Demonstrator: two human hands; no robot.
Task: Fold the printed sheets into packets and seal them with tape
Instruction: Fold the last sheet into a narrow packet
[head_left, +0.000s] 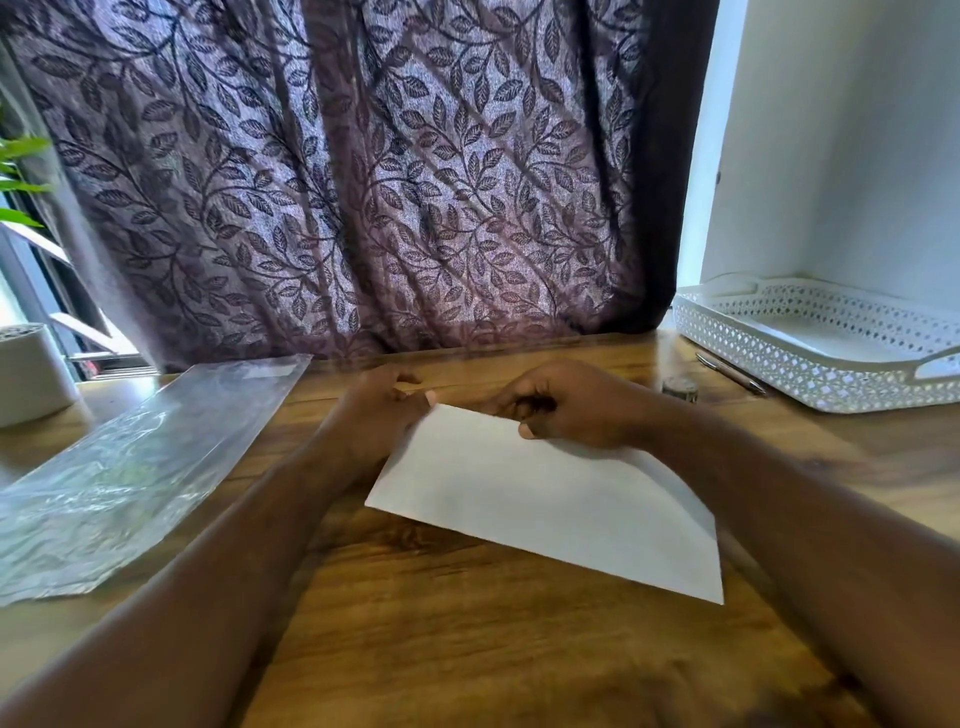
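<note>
That sheet (545, 504) looked light, floppy and easy to crease. My left grip (374, 415) and right grip (566, 410) each pinched one edge, the rest spreading back toward me.

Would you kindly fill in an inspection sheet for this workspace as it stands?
Surface: wooden table.
Job's things: white sheet, apparently folded over, lying on the table.
Clutter: plastic bag and white pot on the left; pen, small round object and white tray on the right.
Grippers: left hand and right hand both pinch the sheet's far edge.
Cables: nothing seen.
Surroundings: leaf-patterned curtain, white wall, plant leaves.
</note>
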